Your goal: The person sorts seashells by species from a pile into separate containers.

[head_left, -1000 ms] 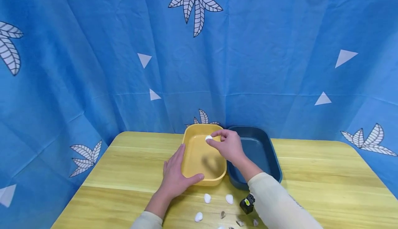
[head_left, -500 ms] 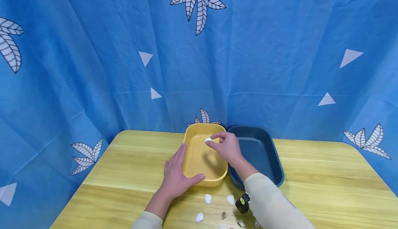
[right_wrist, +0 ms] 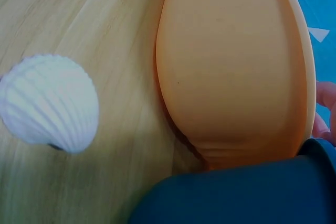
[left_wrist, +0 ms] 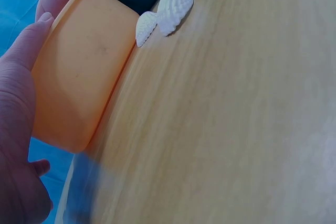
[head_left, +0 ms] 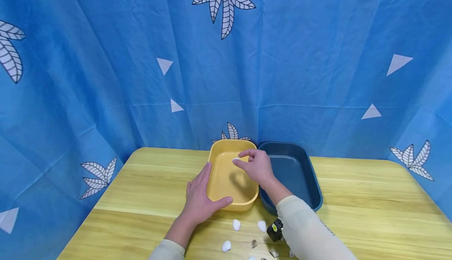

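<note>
In the head view my right hand (head_left: 257, 168) is over the yellow box (head_left: 226, 181), thumb and index finger bent toward each other around a white seashell (head_left: 235, 159), of which only a thin edge shows above the thumb. My left hand (head_left: 200, 201) rests against the box's near left corner, with straight fingers along the left wall and the thumb at the near rim. In the left wrist view the thumb touches the rim of the orange-looking box (left_wrist: 84, 66). White shells (head_left: 236, 224) lie on the table in front of the box.
A dark blue box (head_left: 291, 173) stands against the yellow box's right side. Several small brownish shells (head_left: 273, 253) lie near the table's front edge. A black wrist device (head_left: 275, 230) hangs under my right forearm. Blue patterned cloth (head_left: 300, 56) covers the background.
Less of the white seashell shows at my right fingertips than before; it sits slightly lower, behind the thumb. My left hand stays at the box. The head view has shifted slightly.
</note>
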Motion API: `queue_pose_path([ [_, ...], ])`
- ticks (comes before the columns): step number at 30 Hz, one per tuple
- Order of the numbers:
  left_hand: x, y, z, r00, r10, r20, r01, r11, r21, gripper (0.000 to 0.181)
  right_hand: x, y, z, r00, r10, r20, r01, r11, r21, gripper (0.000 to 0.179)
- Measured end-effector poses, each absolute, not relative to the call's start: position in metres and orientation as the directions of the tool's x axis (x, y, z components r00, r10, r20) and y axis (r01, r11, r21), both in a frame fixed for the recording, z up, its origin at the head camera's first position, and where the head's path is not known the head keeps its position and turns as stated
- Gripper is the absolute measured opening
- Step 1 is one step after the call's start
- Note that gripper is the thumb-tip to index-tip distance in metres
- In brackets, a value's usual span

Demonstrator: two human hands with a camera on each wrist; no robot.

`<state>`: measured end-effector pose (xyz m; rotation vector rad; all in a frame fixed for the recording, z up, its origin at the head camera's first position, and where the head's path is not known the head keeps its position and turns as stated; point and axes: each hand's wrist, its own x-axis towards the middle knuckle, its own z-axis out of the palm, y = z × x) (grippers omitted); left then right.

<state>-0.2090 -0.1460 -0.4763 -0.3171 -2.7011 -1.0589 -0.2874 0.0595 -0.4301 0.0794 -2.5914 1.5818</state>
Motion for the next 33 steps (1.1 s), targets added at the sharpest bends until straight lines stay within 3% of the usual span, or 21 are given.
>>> queue_pose_path([
  [11,-0.208,-0.144,-0.476,-0.951,0.116,0.286,0.278,0.722,0.633,0.120,-0.285,0.063,-0.428,-0.994,0.001,0.109,-0.097,0.450,-0.888,0.032],
  [20,-0.209,-0.142,-0.477,-0.952,0.117,0.284,0.278,0.722,0.634,0.118,-0.284,0.068,-0.425,-0.990,0.018,0.142,-0.120,0.433,-0.893,0.025],
  [33,-0.211,-0.145,-0.477,-0.961,0.110,0.255,0.254,0.721,0.645,0.118,-0.254,0.077,-0.402,-0.988,-0.034,0.152,-0.153,0.397,-0.905,0.028],
])
